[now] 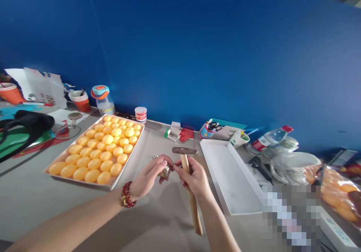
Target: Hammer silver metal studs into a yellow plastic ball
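My left hand (153, 177), with a red bead bracelet at the wrist, is closed around a small shiny metallic round thing (164, 171); its kind is not clear. My right hand (196, 177) grips a hammer (193, 203) by its wooden handle, the dark steel head uppermost. The thumb and index fingertips of that hand meet close beside the shiny thing, at my left fingers. Whether they pinch something small there I cannot tell. Just behind my left hand, a small shiny bit (155, 157) shows on the grey table (158, 225).
A shallow box of orange balls (113, 188) lies left. To the right are a long white tray (231, 177), a bottle (267, 141) and a plastic bag (338, 195). A pen cup (206, 131), white jar (140, 115) and jug (104, 101) stand along the blue wall (180, 56).
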`<state>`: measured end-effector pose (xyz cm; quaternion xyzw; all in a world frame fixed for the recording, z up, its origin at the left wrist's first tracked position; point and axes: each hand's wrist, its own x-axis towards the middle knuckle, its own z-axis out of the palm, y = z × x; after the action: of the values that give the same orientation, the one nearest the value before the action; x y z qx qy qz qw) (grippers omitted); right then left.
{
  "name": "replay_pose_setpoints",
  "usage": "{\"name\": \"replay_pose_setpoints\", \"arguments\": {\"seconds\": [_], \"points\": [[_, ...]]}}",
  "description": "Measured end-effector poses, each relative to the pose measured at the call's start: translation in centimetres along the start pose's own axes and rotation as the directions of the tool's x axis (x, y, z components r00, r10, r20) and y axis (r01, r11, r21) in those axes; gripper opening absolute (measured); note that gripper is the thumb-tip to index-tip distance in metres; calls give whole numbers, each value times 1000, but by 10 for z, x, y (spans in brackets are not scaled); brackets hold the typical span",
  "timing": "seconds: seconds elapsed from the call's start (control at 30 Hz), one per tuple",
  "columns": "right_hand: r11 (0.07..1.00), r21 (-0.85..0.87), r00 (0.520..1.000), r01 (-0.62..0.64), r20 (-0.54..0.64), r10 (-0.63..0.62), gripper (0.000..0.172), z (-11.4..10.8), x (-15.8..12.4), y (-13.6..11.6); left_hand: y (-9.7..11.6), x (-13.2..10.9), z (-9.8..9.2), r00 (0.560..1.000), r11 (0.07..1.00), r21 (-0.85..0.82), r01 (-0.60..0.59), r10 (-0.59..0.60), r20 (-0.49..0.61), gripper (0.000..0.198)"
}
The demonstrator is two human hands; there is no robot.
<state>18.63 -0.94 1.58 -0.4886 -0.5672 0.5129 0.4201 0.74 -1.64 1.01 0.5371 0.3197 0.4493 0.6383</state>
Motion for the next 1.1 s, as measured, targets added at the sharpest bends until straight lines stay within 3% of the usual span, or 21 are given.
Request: {"name": "replay_pose_setpoints", "arguments": {"seconds": [0.13,0.3,0.5,0.6,0.73,0.87,1.1], "points": [[999,-43,999,27,-26,-28,20,-2,-1,-1,-8,1,4,999,989,-147,0,5,36,25],[992,-112,998,50,-38,-55,19,-1,-1,0,-16,-1,6,999,992,-128,-22,27,32,16],[983,-173,993,55,-96,-72,19,2,-1,1,-16,0,8,999,974,-226,-7,15,35,20],[995,-95,996,24,-87,-32,21,-1,-1,3,-14,2,9,998,964,-264,10,6,62,23],[987,156,999,-46,31,41,25,-8,-3,3,-11,4,11,999,956,-294,3,11,46,30],[936,343,991,-77,133,33,28,-10,-9,1,-8,4,14,1000,959,-284,-7,8,4,38],[940,340,984,-24,175,-38,30,-3,-16,3,4,-8,11,991,993,-10,-116,117,69,30]]}}
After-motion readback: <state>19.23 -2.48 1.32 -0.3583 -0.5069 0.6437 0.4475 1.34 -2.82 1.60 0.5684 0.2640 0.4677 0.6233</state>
